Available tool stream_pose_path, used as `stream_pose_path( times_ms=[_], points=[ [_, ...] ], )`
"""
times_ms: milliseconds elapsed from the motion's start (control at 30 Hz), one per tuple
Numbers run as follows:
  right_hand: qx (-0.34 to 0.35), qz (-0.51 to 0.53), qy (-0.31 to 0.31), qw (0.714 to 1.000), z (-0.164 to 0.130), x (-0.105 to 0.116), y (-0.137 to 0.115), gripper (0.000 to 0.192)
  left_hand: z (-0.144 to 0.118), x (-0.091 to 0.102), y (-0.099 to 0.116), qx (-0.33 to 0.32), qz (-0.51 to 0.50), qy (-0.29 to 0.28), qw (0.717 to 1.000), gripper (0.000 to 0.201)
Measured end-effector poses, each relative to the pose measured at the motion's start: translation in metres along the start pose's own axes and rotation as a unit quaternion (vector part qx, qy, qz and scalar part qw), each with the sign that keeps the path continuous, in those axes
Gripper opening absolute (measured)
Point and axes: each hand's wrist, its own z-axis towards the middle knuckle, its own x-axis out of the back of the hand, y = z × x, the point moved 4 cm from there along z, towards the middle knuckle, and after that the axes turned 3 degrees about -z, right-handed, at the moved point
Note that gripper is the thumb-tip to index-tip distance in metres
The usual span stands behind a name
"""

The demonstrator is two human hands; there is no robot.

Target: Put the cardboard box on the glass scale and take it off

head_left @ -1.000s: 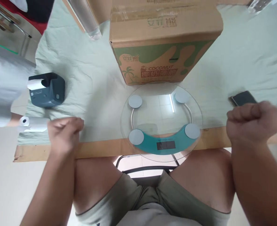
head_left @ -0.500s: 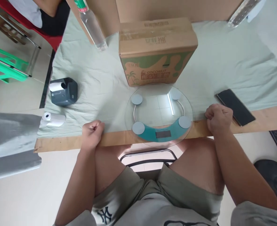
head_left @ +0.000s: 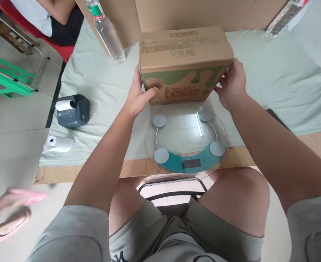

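Observation:
A brown cardboard box (head_left: 182,85) with green print and the word COCONUT stands upright on the cloth. My left hand (head_left: 140,95) presses against its left side, thumb lying over the front face and the fingers partly hidden behind. At the right side of the box is my right hand (head_left: 232,85), its fingers curled onto the edge. Between my forearms, in front of the box, lies a round glass scale (head_left: 184,136) with a teal band and a dark display. Its front rim juts past the table edge.
On the left are a dark label printer (head_left: 80,111) and a white paper roll (head_left: 63,144). A clear bottle (head_left: 110,38) stands behind them, and a cardboard panel (head_left: 204,14) at the back. My right forearm partly covers a phone (head_left: 277,118). Another person's feet (head_left: 10,214) show at lower left.
Both my hands, closed in fists at the table edge before, have reached forward and taken hold of the box's sides. A person's feet have appeared at lower left, where grey fabric was.

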Motion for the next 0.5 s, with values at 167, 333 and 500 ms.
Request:
stream_pose_path(
  times_ms=[167,333,500],
  points=[
    [-0.001,-0.033,-0.107,0.994,0.002,-0.004,0.015,0.050,-0.001,-0.011,-0.005,0.130,-0.084,0.003,0.988,0.089],
    [-0.037,-0.025,-0.088,0.995,-0.008,-0.010,0.008,0.049,-0.002,-0.012,-0.004,0.150,-0.104,0.028,0.983,0.076],
    [-0.023,-0.017,-0.086,0.996,-0.013,-0.022,-0.026,0.053,0.008,-0.017,0.017,0.139,-0.091,-0.003,0.986,0.087]
  ],
)
